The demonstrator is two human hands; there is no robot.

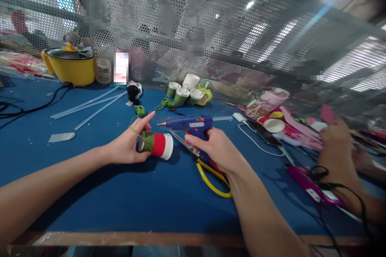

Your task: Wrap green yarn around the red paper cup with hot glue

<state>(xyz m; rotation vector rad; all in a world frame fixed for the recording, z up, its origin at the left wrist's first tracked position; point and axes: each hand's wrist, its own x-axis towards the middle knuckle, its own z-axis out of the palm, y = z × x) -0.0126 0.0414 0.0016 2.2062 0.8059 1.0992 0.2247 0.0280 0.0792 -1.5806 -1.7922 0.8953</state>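
My left hand holds a paper cup on its side. The cup is red and white, with green yarn wound round the end in my fingers; the index finger points out above it. In my right hand is a blue glue gun, its nozzle pointing left, just above the cup and apart from it. A small red light shows on the gun. Scissors with yellow handles lie under my right hand and the gun. A strand of green yarn runs from my left hand to a small green bundle.
Several green-wrapped cups stand at the mesh screen. Clear glue sticks and a yellow pot are at left. A phone, a purple power strip and another person's hand are at right.
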